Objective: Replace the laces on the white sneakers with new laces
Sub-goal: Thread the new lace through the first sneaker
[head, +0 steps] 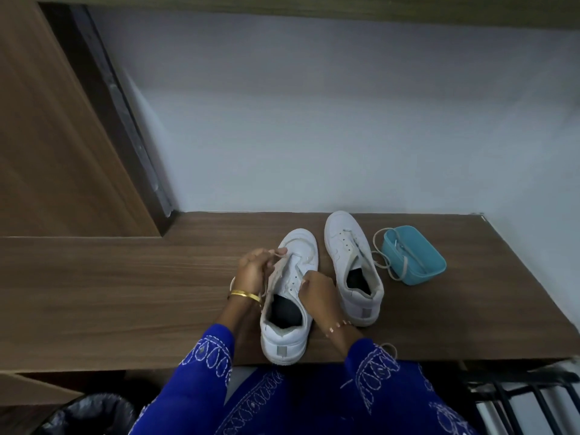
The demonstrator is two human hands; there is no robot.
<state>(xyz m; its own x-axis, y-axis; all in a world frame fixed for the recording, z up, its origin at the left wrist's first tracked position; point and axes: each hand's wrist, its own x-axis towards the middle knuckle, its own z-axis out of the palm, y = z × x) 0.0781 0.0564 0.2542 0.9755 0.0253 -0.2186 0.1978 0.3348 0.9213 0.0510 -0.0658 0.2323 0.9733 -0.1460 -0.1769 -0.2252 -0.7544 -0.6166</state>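
Two white sneakers stand on the wooden desk (pixel 125 293), toes pointing away from me. The near sneaker (pixel 287 309) sits at the desk's front edge between my hands. My left hand (pixel 254 268) pinches a whitish lace (pixel 276 254) beside the shoe's eyelets, and the lace trails down past my wrist. My right hand (pixel 317 291) grips the shoe's right side by the eyelets; whether it pinches a lace there is hidden. The far sneaker (pixel 353 268) stands to the right with its eyelets bare.
A light blue tub (pixel 414 259) lies right of the far sneaker with white laces (pixel 381 262) spilling from it onto the desk. A wall rises behind the desk, and a wooden panel at the left. A black bin (pixel 91 412) sits below left, and a dark rack (pixel 518 394) below right.
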